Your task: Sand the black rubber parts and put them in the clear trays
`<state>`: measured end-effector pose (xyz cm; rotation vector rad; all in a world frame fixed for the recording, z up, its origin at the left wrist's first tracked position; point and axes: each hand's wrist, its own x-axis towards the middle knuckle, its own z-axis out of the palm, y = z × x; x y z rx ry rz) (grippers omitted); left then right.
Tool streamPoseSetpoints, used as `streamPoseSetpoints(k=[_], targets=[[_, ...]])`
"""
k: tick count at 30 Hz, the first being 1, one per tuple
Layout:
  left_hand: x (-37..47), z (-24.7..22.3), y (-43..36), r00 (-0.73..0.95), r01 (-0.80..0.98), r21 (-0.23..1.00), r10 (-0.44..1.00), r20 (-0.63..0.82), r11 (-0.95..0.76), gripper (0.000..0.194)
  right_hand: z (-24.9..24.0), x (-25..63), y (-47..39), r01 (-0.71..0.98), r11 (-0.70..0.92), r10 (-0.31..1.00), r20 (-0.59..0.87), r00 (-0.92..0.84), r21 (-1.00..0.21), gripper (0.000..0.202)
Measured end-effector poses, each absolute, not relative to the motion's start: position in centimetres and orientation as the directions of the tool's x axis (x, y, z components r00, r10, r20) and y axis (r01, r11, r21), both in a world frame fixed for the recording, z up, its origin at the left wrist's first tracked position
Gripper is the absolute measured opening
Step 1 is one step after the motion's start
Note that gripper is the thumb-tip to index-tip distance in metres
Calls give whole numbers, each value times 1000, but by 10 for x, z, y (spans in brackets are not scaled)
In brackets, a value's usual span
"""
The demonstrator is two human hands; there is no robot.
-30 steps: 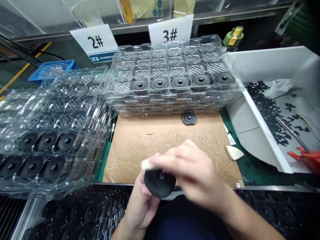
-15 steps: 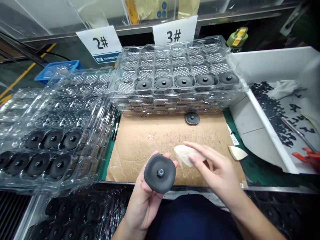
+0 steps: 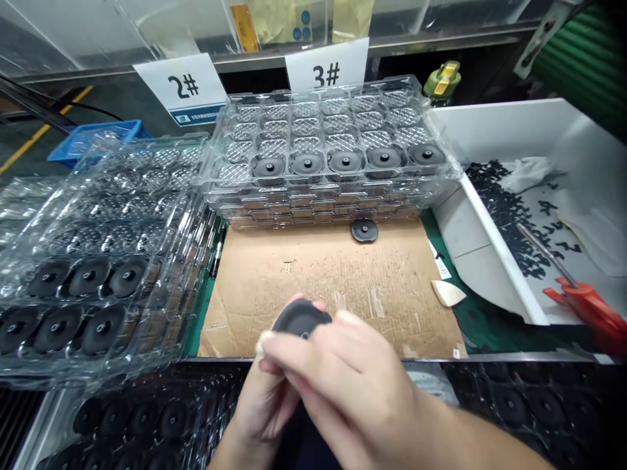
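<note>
My left hand (image 3: 259, 405) holds a round-cornered black rubber-looking disc (image 3: 298, 314), with a small metal nut at its centre. My right hand (image 3: 357, 378) reaches across in front of the disc, its fingers closed against the disc's near side. A small pale edge (image 3: 263, 344) at the right fingertips is all that shows of the white wiping pad; the rest is hidden by the hand. Beyond both hands, another black disc (image 3: 364, 230) lies on the cardboard sheet (image 3: 255, 261).
Clear plastic trays (image 3: 337, 189) are stacked at the back, with several discs in the front row. More trays (image 3: 112, 241) stand left. On the right are a cream triangular pad (image 3: 448, 293), a white bin (image 3: 499, 261) of small black parts and an orange-handled tool (image 3: 588, 303).
My right hand has moved left and down with the white pad, from beside the disc to in front of it. The disc is now tilted and partly covered. The view has shifted slightly right.
</note>
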<state>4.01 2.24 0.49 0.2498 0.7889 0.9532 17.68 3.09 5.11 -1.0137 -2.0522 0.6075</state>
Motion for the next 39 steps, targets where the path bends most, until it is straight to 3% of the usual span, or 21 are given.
streamPoseSetpoints(k=[4,8,11,15,20,35,39], targets=[[30,2,27,400,-629,488,790,-464,605,52,55,198,17,539,480,858,241,-454,-692,30],[30,-1,29,437,-623,474,779,-449,622,49,53,212,19,651,430,900,241,-363,-625,35],[33,2,28,525,-635,418,760,-382,649,52,40,218,27,587,327,943,212,-258,-740,36],[33,2,28,590,-656,346,741,-320,671,53,10,227,27,430,8,1000,2,-14,-903,27],[33,-5,29,603,-669,311,737,-306,675,55,-19,232,11,275,-275,961,-269,60,-921,24],[35,-9,30,573,-682,305,745,-342,664,54,-36,222,8,356,-230,955,-280,-97,-906,32],[36,-11,29,540,-697,299,751,-379,652,53,-41,224,9,376,-215,964,-257,-65,-901,31]])
